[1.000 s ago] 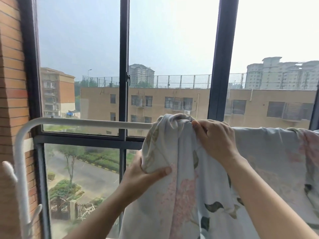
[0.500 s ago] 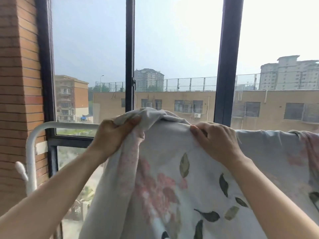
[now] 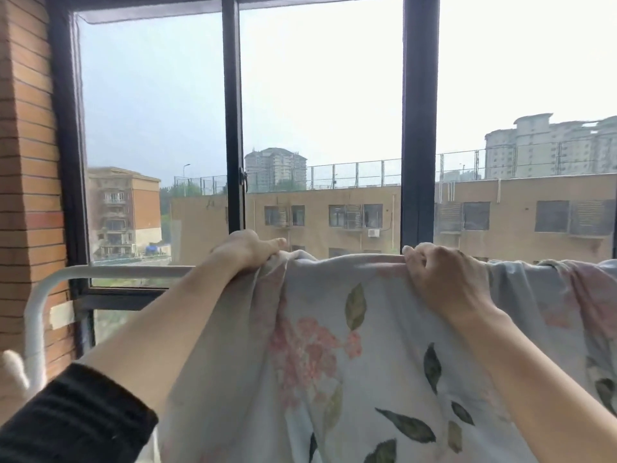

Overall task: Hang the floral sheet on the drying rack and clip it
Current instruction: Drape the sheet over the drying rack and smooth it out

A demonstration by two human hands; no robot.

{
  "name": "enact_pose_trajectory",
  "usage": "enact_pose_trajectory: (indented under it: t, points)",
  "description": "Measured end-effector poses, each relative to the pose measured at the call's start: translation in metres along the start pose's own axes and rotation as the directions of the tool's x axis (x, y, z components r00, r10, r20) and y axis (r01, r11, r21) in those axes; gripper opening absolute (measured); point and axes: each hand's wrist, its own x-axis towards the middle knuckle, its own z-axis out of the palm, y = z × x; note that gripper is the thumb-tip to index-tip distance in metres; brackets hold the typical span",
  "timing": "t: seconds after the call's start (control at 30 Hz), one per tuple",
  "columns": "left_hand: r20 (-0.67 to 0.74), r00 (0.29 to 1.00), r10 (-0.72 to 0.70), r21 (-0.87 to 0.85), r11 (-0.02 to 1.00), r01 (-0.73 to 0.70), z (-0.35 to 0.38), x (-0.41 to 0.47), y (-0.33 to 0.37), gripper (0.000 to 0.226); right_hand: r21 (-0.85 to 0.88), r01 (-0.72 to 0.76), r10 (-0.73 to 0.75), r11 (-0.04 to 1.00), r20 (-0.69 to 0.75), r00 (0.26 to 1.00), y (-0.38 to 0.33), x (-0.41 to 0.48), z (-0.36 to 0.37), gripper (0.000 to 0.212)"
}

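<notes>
1. Now, your left hand [image 3: 248, 247] is closed on a bunched fold of the pale blue cotton sheet printed with pink flowers and green leaves [image 3: 334, 345]; your right hand [image 3: 444, 279] is fisted on its top edge further right; both grip cloth at the bar.
2. You have the sheet draped over the white rounded metal rail of the drying rack [image 3: 127, 271], hanging down towards you; bare rail shows to the left of your left hand.
3. Expect it to be soft, limp and light; it will likely bunch and may slide along the smooth rail.
4. Take hold at the top fold, hands well apart; spread it leftwards; no clips are in view.
</notes>
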Motion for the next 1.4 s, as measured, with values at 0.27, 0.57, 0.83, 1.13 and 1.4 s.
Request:
enact_pose_trajectory:
  t: [0.27, 0.57, 0.83, 1.13, 1.4]
  points:
    - [-0.094, 0.995, -0.02, -0.02, 1.0, 0.019, -0.009, -0.02, -0.008, 0.056, 0.336, 0.258, -0.295, 0.906, 0.063, 0.953, -0.082, -0.015, 0.002, 0.028]
    - [-0.678, 0.723, 0.135, -0.405, 0.751, -0.521, 0.027, -0.102, -0.047, 0.026, 0.095, 0.348, -0.35, 0.933, -0.002, 0.937, -0.083, -0.018, 0.03, 0.045]
    - [-0.023, 0.99, -0.137, -0.78, 0.622, 0.068, 0.072, -0.154, -0.095, 0.089, 0.094, 0.361, -0.362, 0.928, -0.002, 0.932, -0.089, -0.017, 0.034, 0.044]
    - [0.059, 0.995, -0.078, -0.847, 0.524, 0.092, 0.055, -0.159, -0.076, 0.03, 0.095, 0.372, -0.374, 0.923, 0.01, 0.927, -0.079, -0.015, 0.027, 0.045]
    - [-0.28, 0.96, -0.006, -0.821, 0.519, -0.236, -0.066, -0.097, -0.073, 0.027, 0.061, 0.305, -0.302, 0.95, -0.054, 0.952, -0.041, -0.011, 0.012, 0.063]
